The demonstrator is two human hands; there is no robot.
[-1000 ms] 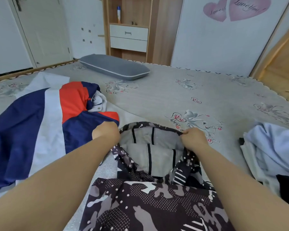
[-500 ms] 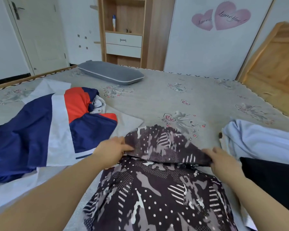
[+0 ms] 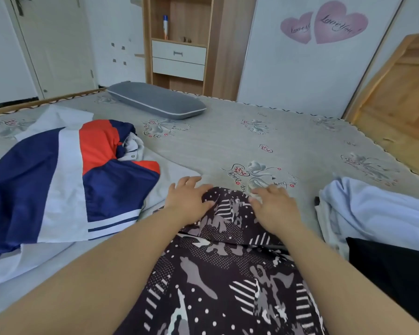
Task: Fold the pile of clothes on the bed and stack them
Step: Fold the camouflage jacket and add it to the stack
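Observation:
A dark camouflage-patterned garment (image 3: 228, 281) lies on the bed (image 3: 228, 141) right in front of me, its far part folded back over itself. My left hand (image 3: 186, 199) lies flat on the fold's left side with fingers spread. My right hand (image 3: 273, 204) presses flat on the fold's right side. A navy, white and red jacket (image 3: 58, 180) is spread out at the left. A pale blue garment (image 3: 373, 209) is bunched at the right, with a black garment (image 3: 397, 274) below it.
A grey pillow (image 3: 155, 100) lies at the far side of the bed. Beyond it stand a wooden shelf unit with drawers (image 3: 179, 54) and a white wardrobe with heart stickers (image 3: 324, 22). A wooden board (image 3: 397, 93) leans at the right.
Both hands pulled the garment's far part toward me, folding its grey lining out of sight, then let go. They now lie flat on top of the fold.

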